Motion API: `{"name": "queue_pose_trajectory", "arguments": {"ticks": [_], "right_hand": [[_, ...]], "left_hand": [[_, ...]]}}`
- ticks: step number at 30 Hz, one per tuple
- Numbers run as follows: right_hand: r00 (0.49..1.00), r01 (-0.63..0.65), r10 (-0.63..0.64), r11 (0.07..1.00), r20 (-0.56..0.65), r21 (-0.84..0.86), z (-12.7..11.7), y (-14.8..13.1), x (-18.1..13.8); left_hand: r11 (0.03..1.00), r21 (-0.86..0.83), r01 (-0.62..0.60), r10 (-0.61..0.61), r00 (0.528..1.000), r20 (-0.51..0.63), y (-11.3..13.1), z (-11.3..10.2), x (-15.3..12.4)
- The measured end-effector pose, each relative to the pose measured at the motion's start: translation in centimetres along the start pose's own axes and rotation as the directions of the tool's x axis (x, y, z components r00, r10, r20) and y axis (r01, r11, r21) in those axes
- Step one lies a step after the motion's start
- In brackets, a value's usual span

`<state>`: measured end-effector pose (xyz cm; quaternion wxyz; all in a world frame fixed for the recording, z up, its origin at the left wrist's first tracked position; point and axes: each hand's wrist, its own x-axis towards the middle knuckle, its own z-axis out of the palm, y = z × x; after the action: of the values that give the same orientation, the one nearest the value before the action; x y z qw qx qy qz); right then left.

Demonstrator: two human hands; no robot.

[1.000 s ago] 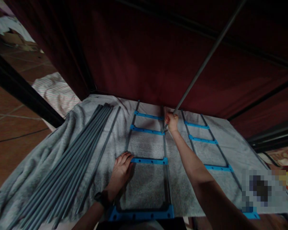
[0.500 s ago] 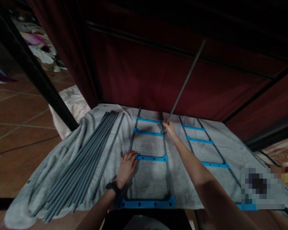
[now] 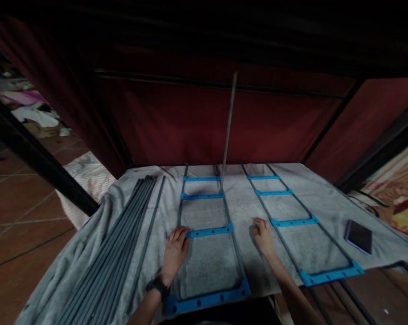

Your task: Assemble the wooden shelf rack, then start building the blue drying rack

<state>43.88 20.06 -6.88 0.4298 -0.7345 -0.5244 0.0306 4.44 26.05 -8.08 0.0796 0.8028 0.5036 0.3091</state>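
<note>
- Left hand (image 3: pixel 175 248) is being pressed open on the frame (image 3: pixel 210 232), likely steadying the rod (image 3: pixel 228 126) at 12 o'clock.
- Right hand (image 3: pixel 264 234), empty and open, is being rested at 3 o'clock.

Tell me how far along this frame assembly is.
Done: one grey rod stands upright on the left frame. In hand: left hand rests on that frame's middle blue crossbar; right hand lies empty on the towel. Remaining: the rod bundle lies unused; the right frame carries no uprights.
</note>
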Motion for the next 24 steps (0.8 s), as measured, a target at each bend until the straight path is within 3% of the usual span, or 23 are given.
{"name": "queue_pose_trajectory", "arguments": {"ticks": [5,8,17,24], "right_hand": [[0.998,-0.011,-0.019,0.901,-0.064,-0.434,-4.5,4.4,-2.2],[0.998,-0.054,0.039,0.822,-0.039,-0.566,-5.8,5.3,-2.5],[0.998,-0.040,0.061,0.717,0.006,-0.696,-5.2,5.4,-2.9],[1.000,0.014,-0.027,0.679,-0.006,-0.734,-4.8,6.6,-3.6]], "left_hand": [[0.999,-0.025,-0.031,0.030,0.999,-0.020,-0.6,0.0,0.3],[0.999,-0.039,-0.023,0.022,1.000,-0.020,-0.7,0.0,0.5],[0.983,-0.170,0.069,-0.077,0.996,-0.046,-0.8,-1.1,0.8],[0.959,0.087,0.271,-0.254,0.952,-0.172,-3.8,-4.9,0.4]]}}
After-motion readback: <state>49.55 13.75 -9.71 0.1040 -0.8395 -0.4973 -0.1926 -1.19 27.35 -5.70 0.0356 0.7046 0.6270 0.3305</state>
